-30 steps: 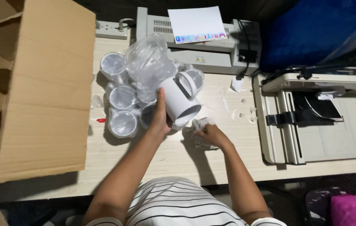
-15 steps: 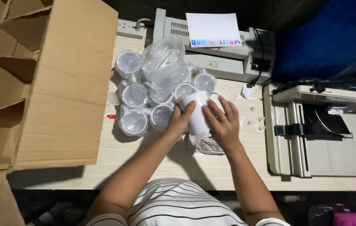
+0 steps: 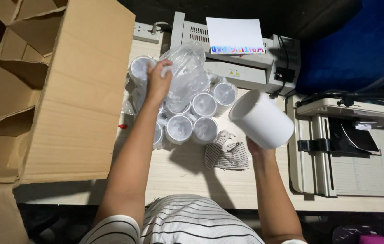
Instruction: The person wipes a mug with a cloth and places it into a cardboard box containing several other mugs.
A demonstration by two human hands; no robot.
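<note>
Moved: both hands split apart; mug lifted right.
Left hand: fingers closed on clear plastic wrap, far left.
Right hand: grips white mug from below.
Packages: brown cardboard box left; white sheet far.

Bare tabletop near the striped cloth; cardboard box left, mugs behind, perhaps touching.

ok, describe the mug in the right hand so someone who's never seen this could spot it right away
Start at the big cardboard box on the left of the wooden table, then go right past the cluster of white mugs wrapped in clear plastic. The mug is in the air above the table edge, held from below by the right hand. Unlike the others, it is bare, tilted and raised.
</note>
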